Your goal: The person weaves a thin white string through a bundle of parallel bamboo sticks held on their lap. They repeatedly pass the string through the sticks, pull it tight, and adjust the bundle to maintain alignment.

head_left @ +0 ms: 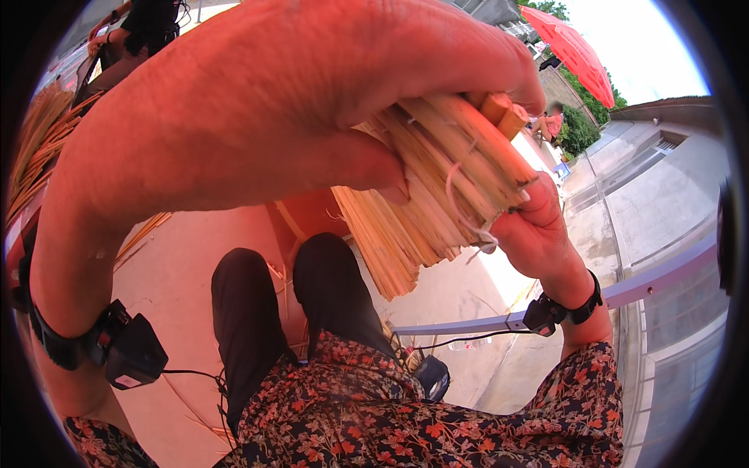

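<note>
Close in front of me is a rolled or folded mat of pale yellow straw stalks (421,210), its strips side by side and joined by thin string. Over its top reaches my left hand (296,101), thumb pressed on the near face and fingers curled round the far side, partly hidden. My right hand (538,230) grips the mat's right end, with fingers and thumb closed at its edge. A loose loop of whitish string (460,204) hangs at that end, close to the right thumb. Two thicker stalk ends (507,117) stick out near my left fingertips.
Long loose stalks (35,164) lie in a pile at left. A person in dark clothes (148,35) is at upper left; another person (550,123) sits far right under a red umbrella (569,51). A pale curved bar (663,273) crosses the right. Cables hang from my wrist devices.
</note>
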A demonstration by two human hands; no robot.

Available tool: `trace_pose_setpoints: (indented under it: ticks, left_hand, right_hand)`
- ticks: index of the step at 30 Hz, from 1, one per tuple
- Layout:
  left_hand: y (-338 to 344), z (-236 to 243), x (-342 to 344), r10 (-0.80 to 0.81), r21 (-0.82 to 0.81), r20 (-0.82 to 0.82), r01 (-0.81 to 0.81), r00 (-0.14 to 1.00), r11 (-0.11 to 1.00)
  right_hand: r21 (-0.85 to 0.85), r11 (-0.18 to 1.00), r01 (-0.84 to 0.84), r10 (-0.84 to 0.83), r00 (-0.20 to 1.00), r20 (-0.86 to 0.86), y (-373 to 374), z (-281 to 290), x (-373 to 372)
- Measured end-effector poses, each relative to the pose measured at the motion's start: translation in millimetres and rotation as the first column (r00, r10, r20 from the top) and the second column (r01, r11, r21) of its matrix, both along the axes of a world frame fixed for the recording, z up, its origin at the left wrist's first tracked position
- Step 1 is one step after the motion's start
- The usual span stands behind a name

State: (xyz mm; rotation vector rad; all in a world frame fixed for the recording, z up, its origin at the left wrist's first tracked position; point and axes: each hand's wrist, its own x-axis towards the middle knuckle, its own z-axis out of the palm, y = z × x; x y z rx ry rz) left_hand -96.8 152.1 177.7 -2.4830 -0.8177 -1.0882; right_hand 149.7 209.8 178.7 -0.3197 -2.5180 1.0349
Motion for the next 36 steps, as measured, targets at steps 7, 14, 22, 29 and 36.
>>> trace_pose_setpoints:
  ticks: [7, 14, 22, 29, 36]
  left_hand:
    - [-1, -7, -1, 0.017, 0.007, 0.019, -0.017, 1.0, 1.0]
    - [-2, -9, -2, 0.028, 0.01, 0.029, -0.029, 0.999, 1.0]
    - [0, -6, 0, 0.031, -0.003, 0.022, -0.031, 0.999, 1.0]
    - [-4, -2, -5, 0.044, -0.002, 0.013, -0.044, 0.999, 0.999]
    - [-8, 2, -2, 0.053, -0.016, 0.008, -0.052, 0.999, 0.998]
  right_hand:
    - [0.257, 0.96, -0.107, 0.112, 0.994, -0.005, 4, 6, -1]
    - [0.043, 0.997, -0.058, 0.061, 0.996, -0.072, 1, -8, -1]
    - [-0.109, 0.99, -0.085, 0.072, 0.991, -0.113, 2, -6, -4]
    - [-0.132, 0.989, -0.073, 0.063, 0.995, -0.079, 4, -3, -4]
    - [0.073, 0.986, -0.148, 0.15, 0.988, -0.028, 12, 8, -3]
